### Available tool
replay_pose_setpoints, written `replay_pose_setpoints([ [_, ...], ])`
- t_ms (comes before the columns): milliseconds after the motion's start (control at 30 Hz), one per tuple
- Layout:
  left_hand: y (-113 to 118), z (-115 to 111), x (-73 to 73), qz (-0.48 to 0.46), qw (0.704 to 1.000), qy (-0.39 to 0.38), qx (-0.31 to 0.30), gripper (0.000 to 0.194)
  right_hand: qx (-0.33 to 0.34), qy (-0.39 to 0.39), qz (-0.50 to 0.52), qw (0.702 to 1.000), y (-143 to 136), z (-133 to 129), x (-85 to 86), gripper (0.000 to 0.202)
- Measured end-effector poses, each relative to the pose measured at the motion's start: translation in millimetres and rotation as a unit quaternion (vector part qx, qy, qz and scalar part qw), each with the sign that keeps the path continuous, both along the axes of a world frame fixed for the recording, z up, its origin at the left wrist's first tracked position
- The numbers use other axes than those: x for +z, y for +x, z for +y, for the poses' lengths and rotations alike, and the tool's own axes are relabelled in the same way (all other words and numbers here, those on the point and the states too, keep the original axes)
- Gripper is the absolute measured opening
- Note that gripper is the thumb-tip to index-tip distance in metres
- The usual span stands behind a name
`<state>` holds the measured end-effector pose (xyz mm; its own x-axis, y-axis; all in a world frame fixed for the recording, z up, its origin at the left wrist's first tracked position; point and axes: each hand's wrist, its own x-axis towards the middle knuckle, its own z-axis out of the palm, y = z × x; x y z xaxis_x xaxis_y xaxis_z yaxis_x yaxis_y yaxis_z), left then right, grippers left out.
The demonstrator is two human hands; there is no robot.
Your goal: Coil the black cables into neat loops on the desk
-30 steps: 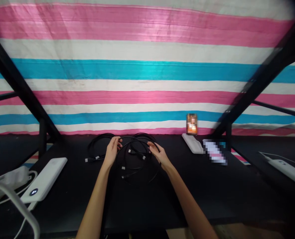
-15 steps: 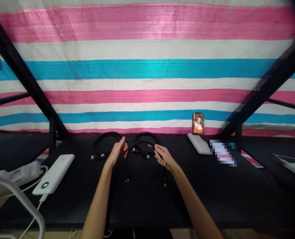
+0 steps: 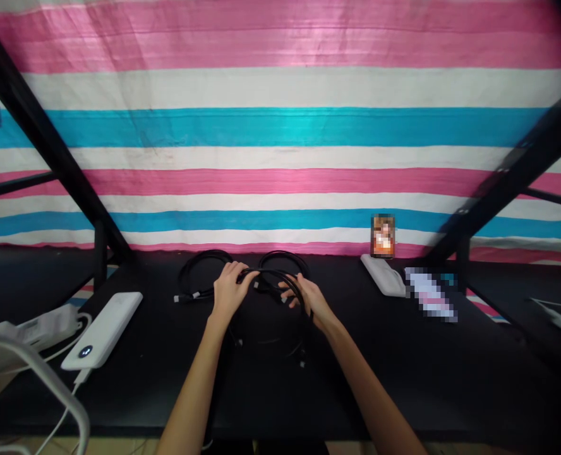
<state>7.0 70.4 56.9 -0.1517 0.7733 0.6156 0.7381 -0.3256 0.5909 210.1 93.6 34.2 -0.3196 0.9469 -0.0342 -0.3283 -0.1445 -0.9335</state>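
Observation:
My left hand (image 3: 230, 289) is closed on the upper left part of a looped black cable (image 3: 280, 273), thumb over it. On the loop's right side, my right hand (image 3: 309, 297) has its fingers partly spread, with the cable passing between thumb and fingers. The loop's lower part hangs toward me, with small metal connector ends (image 3: 302, 364) low down. Behind my hands lie two coiled black cables on the table, one at the left (image 3: 182, 278) and one at the right (image 3: 285, 254), with light connector tips beside them.
A white power bank (image 3: 107, 328) with a lit display and a power strip (image 3: 48, 328) are on the black table (image 3: 143, 398) at left. A white stand (image 3: 385, 275), a small picture (image 3: 383, 236) and a blurred packet (image 3: 431, 294) stand at right. Black frame bars slant on both sides.
My left hand has moved slightly right and turned, its thumb now across the cable. My right hand's fingers have spread more, and the loop's strands lie closer together on the right.

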Motion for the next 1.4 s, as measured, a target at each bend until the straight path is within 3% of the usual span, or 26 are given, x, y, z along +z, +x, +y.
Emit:
replay_pose_setpoints([
  [133, -15.3, -1.3, -0.7, -0.155, 0.983, 0.072, 0.063, 0.022, -0.080, 0.022, 0.058, 0.995, 20.6, 9.1, 7.5, 0.038],
  [267, -27.2, -0.2, -0.3, -0.342, 0.916, 0.158, 0.139, 0.035, -0.168, 0.057, 0.110, 0.978, 46.3, 15.4, 17.6, 0.043],
  [400, -30.7, 2.1, 4.9, -0.462, 0.854, 0.199, 0.132, 0.036, -0.257, 0.078, 0.144, 0.952, 62.6, 18.8, 22.9, 0.042],
  [633, -25.1, -2.0, 8.5, -0.436, 0.863, 0.232, 0.106, 0.034, -0.262, 0.095, 0.144, 0.950, 61.2, 20.5, 21.7, 0.044],
  [900, -28.4, -3.3, 11.1, -0.390, 0.878, 0.241, 0.136, 0.039, -0.325, 0.115, 0.120, 0.931, 68.3, 24.5, 18.0, 0.042],
  [1200, -37.4, -5.2, 13.4, -0.426, 0.832, 0.312, 0.169, 0.045, -0.304, 0.080, 0.221, 0.923, 79.8, 27.2, 19.8, 0.038],
  [1400, -41.7, -5.6, 11.3, -0.437, 0.825, 0.316, 0.170, 0.049, -0.280, 0.076, 0.276, 0.916, 81.0, 25.8, 21.2, 0.039],
])
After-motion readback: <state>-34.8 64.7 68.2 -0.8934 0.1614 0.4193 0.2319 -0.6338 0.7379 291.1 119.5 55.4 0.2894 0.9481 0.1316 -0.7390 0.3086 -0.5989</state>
